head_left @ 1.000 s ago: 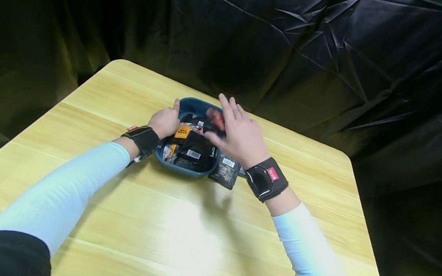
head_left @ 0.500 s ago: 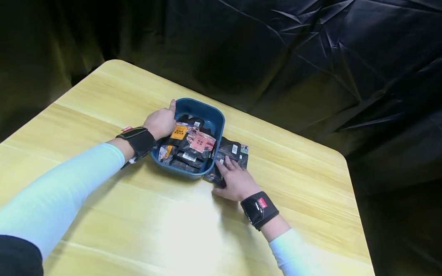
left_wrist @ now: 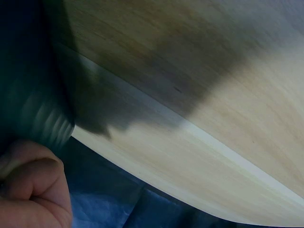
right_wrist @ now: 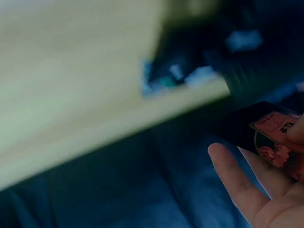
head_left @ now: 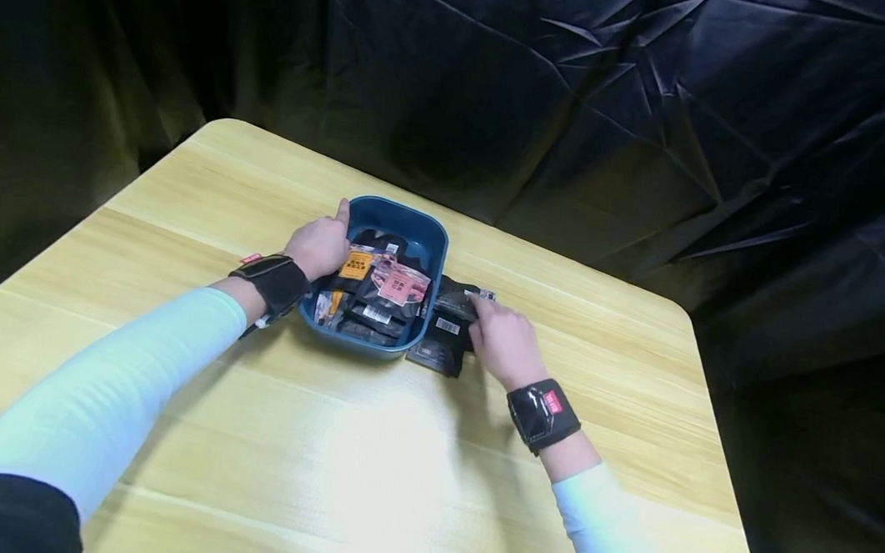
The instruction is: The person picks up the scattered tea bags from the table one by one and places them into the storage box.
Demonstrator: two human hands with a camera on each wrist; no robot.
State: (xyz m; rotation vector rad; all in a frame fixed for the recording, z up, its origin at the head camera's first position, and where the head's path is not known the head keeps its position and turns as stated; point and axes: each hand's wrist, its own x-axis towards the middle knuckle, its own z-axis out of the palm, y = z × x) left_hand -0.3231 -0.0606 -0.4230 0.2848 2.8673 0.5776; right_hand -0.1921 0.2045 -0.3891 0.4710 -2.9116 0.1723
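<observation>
My left hand (head_left: 320,246) grips the left rim of a dark blue plastic basin (head_left: 408,222). In the left wrist view, its curled fingers (left_wrist: 40,185) show beside the basin's wall. Several black food packets lie in the basin, among them one with a pink label (head_left: 402,286) and one with an orange label (head_left: 356,264). To the right of the basin, my right hand (head_left: 510,347) is over more black packets on the table. The right wrist view shows it pinching a black packet with a red label (right_wrist: 274,151), thumb on the label.
A black packet with a barcode (head_left: 436,347) lies face down against the basin's right side. The wooden table (head_left: 269,434) has rounded corners, and its far edge runs close behind the basin. A dark curtain (head_left: 496,104) hangs beyond it.
My right hand has set a packet with a pink label into the basin, then moved right and down to the packets on the table. My left hand has kept to the basin's rim.
</observation>
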